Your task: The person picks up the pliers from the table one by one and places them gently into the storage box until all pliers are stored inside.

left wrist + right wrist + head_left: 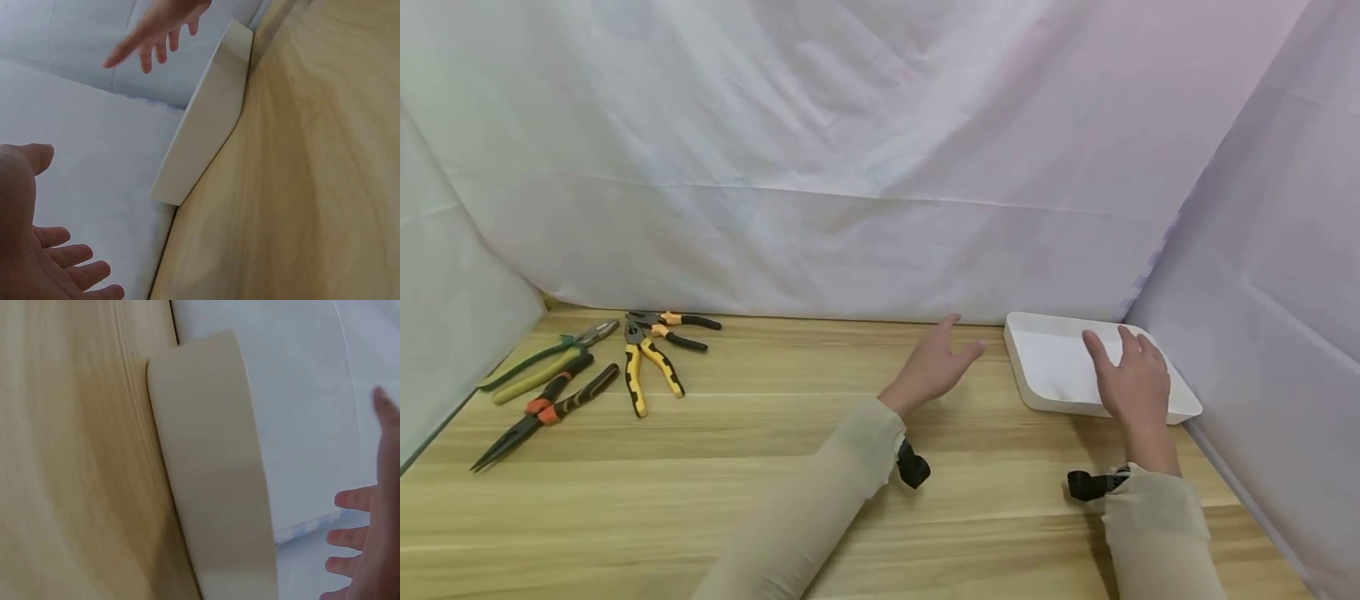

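Observation:
A shallow white tray (pixel 1052 367) with rounded corners lies at the back right of the wooden table. Over its right part hovers my right hand (pixel 1135 379), fingers spread and holding nothing. In the right wrist view the tray's outer wall (pixel 206 450) stands beside that hand (pixel 375 531), apart from it. My left hand (pixel 932 367) is in the air left of the tray, with its thumb apart from the fingers and nothing in it. The left wrist view shows the left hand's fingers (pixel 87 275) extended, away from the tray wall (pixel 206 119).
Several pliers lie at the far left: a green-handled pair (pixel 542 362), long-nose pliers (pixel 546 408) with red and black grips, yellow-and-black pliers (pixel 643 362) and an orange-and-black pair (pixel 681 325). White cloth (pixel 820 233) encloses the table's back and sides.

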A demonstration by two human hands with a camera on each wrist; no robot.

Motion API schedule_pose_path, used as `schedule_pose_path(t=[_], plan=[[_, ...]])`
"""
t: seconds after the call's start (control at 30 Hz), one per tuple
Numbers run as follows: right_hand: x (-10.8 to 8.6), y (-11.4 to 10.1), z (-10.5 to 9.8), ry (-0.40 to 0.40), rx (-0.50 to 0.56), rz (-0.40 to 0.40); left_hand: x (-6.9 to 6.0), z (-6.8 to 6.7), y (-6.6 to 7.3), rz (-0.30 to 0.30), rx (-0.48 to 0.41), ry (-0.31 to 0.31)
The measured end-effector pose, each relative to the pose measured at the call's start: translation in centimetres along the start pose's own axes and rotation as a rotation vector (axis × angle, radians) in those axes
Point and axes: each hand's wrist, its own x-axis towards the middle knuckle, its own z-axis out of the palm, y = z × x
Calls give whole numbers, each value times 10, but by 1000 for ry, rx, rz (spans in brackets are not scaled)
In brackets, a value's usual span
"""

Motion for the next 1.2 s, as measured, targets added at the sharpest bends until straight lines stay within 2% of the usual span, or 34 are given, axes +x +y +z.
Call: schedule_pose_path(t=[0.1, 0.27, 0.47, 0.6, 0.8, 0.97, 1.2], plan=[[1, 12, -1, 25, 4, 21, -1, 9, 1, -11, -31, -4], [3, 30, 0, 22, -4, 80, -2, 29, 4, -23, -153, -26], [3, 36, 6, 23, 17, 135, 1, 52, 3, -52, -241, 28], [1, 41, 6, 42, 48, 209, 3, 63, 1, -76, -276, 39], [-2, 50, 8, 160, 120, 286, 4, 76, 4, -63, -269, 33], [-4, 59, 12, 244, 172, 294, 5, 86, 7, -35, -256, 23], [-7, 71, 25, 428, 249, 277, 5, 97, 8, -19, -221, 7]])
